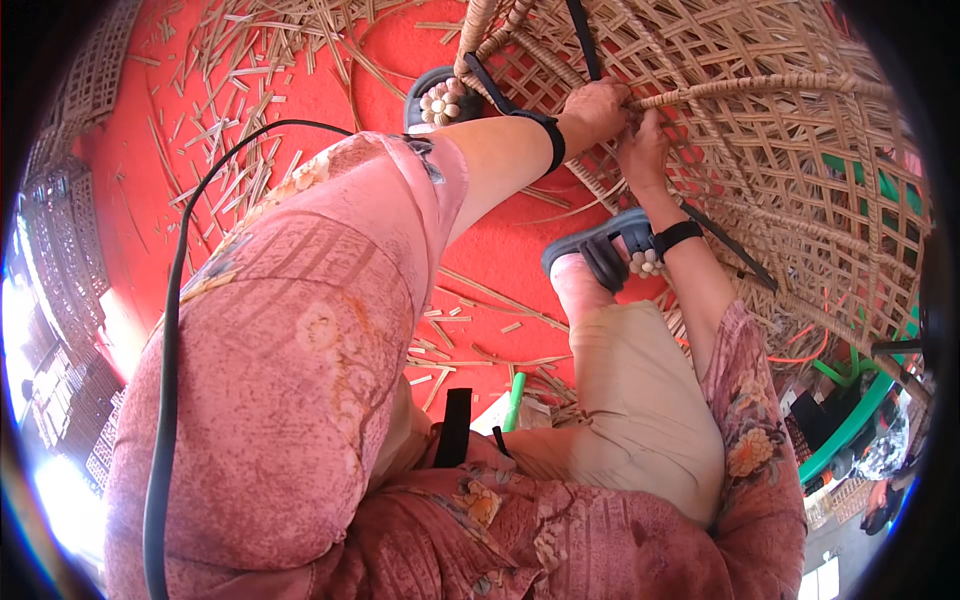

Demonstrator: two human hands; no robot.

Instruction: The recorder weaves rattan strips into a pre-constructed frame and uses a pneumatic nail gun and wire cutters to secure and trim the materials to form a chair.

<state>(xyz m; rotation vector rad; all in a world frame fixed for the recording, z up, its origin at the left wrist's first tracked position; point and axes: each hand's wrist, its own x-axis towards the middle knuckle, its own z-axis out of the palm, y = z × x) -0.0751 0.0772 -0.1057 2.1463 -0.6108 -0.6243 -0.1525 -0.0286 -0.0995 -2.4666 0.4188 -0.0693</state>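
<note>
A large piece of open wicker weaving with a wrapped cane frame fills the upper right. My left hand is closed at the near end of a wrapped cane bar, which runs rightward across the weave. Just below, almost touching it, my right hand has its fingers bent and pressed together against the same spot. What lies between the right fingertips is too small to make out. Each wrist wears a black band. A thin pale cane strip trails below the hands.
Loose cut cane strips litter the red floor covering. My sandalled feet stand near the wicker, one sandal left of it, the other sandal below my right hand. A green curved tube sits lower right. A black cable crosses my left side.
</note>
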